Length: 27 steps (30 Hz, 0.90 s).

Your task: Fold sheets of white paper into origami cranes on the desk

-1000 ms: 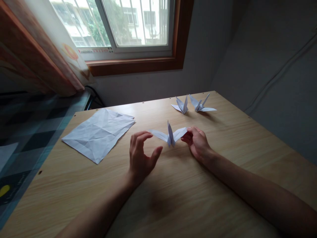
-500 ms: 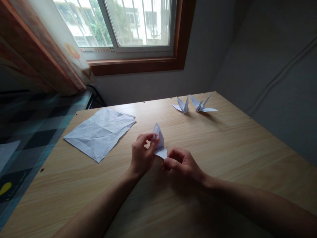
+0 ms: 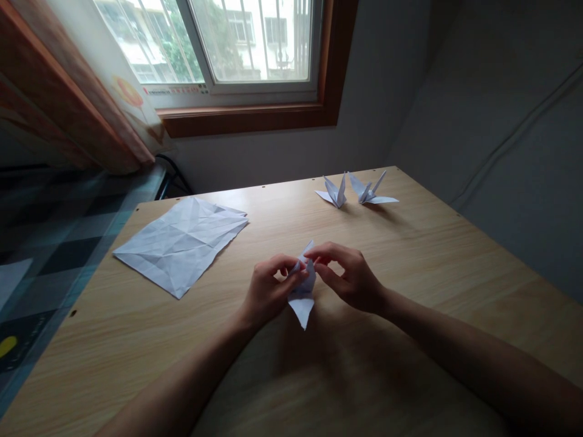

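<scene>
A small white folded paper crane [image 3: 303, 296] is held between both hands above the wooden table [image 3: 410, 267]. My left hand [image 3: 268, 290] pinches its left side with fingers closed. Fingers of my right hand [image 3: 348, 276] are closed on the top of the same crane. One pointed wing hangs down toward me. Two finished paper cranes [image 3: 334, 192] [image 3: 371, 191] stand side by side at the far right of the table, well beyond both hands.
A creased, unfolded white paper sheet [image 3: 182, 243] lies flat on the table's left part. A window [image 3: 237, 42] with a wooden sill and an orange curtain [image 3: 73, 103] are behind the table. Dark checked fabric [image 3: 50, 243] borders the left edge.
The crane stood with wings spread, held only by my right hand. Both hands then took it, drew it nearer to me and turned it so a wing points down.
</scene>
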Each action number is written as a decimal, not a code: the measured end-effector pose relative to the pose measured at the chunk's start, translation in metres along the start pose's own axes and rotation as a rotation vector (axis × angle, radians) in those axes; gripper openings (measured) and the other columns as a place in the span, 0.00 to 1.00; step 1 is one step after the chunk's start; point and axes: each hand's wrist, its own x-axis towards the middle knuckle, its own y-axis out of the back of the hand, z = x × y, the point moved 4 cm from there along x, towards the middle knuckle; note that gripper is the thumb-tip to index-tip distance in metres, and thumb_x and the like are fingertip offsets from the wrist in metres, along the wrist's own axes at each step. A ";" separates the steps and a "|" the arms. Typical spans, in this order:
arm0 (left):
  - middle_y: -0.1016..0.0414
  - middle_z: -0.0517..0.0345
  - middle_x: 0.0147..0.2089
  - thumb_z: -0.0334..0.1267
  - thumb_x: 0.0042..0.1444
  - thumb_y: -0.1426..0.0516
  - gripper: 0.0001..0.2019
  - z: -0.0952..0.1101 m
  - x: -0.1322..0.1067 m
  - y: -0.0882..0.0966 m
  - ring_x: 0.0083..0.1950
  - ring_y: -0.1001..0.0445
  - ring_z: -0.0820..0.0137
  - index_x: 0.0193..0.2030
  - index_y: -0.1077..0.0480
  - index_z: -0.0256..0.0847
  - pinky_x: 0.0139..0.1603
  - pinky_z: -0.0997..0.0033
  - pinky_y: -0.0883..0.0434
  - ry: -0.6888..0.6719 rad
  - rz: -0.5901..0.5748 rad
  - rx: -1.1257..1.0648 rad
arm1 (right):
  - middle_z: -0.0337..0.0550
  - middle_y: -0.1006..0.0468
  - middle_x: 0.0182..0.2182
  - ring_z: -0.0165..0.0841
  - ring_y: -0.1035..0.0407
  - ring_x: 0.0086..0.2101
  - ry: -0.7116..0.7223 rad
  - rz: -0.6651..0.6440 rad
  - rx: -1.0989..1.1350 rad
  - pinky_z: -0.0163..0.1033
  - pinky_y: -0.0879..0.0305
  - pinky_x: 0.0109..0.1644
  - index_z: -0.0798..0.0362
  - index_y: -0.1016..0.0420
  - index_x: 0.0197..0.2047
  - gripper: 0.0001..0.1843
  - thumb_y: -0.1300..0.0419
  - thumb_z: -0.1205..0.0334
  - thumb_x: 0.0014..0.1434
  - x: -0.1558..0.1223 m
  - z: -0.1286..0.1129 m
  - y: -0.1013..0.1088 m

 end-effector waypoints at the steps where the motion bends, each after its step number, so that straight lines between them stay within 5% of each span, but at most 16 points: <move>1: 0.25 0.58 0.27 0.37 0.53 0.39 0.05 0.000 0.000 0.000 0.28 0.32 0.73 0.31 0.25 0.37 0.31 0.74 0.34 -0.003 -0.004 0.003 | 0.42 0.22 0.37 0.30 0.28 0.33 0.021 -0.013 -0.024 0.37 0.30 0.39 0.52 0.27 0.46 0.11 0.44 0.71 0.60 0.000 -0.001 0.000; 27: 0.26 0.61 0.25 0.37 0.53 0.38 0.05 -0.001 -0.002 -0.001 0.27 0.34 0.75 0.30 0.25 0.38 0.31 0.74 0.34 -0.022 -0.028 0.023 | 0.40 0.22 0.31 0.28 0.29 0.29 -0.002 -0.051 -0.039 0.33 0.32 0.34 0.54 0.26 0.37 0.07 0.41 0.72 0.55 0.000 0.001 0.001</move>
